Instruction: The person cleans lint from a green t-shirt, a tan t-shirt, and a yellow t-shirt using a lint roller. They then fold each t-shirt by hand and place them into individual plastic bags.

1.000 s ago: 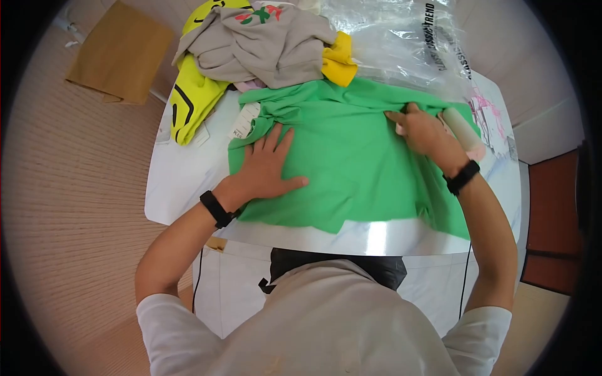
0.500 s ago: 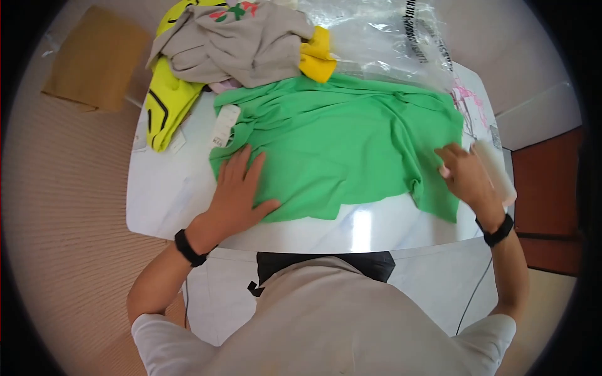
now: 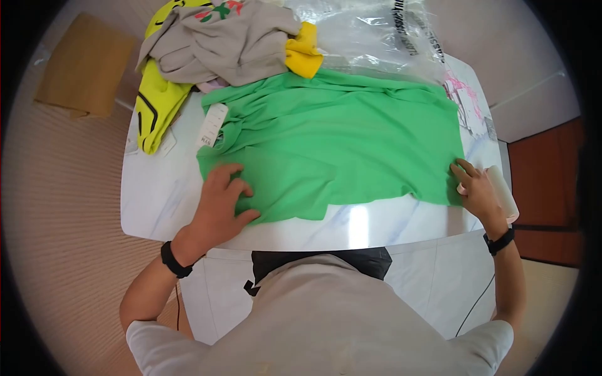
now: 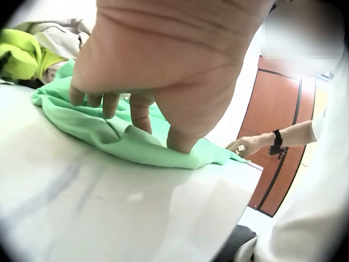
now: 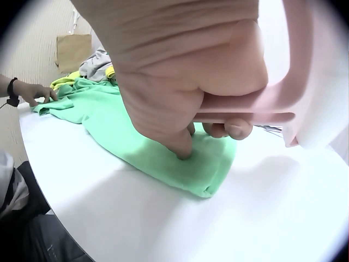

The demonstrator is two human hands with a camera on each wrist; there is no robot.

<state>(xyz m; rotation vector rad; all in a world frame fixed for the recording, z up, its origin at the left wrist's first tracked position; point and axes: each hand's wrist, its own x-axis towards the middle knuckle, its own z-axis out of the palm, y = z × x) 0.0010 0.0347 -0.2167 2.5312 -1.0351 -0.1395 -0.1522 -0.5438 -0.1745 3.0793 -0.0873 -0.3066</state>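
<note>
A green garment (image 3: 351,138) lies spread on the white table, a few wrinkles at its left end beside a white tag (image 3: 213,125). My left hand (image 3: 216,203) rests on its lower left corner, fingers arched and apart; the left wrist view shows fingertips and thumb (image 4: 180,139) down on the cloth (image 4: 120,142). My right hand (image 3: 481,194) is at the right edge, gripping the pink handle (image 5: 245,109) of a roller (image 3: 501,191) with some fingers, while another finger (image 5: 180,146) touches the cloth (image 5: 163,164).
A grey garment (image 3: 219,47) with a yellow cuff (image 3: 305,50) and a bright yellow one (image 3: 160,103) are heaped at the back left. Clear plastic packaging (image 3: 364,34) lies behind the green cloth. Papers (image 3: 467,109) sit at the right edge; a brown bag (image 3: 84,66) is beyond the table's left.
My right hand has moved right and toward me with the roller, and the cloth's right part lies smoother. My left hand, flat before, has slid toward the near corner and arched its fingers.
</note>
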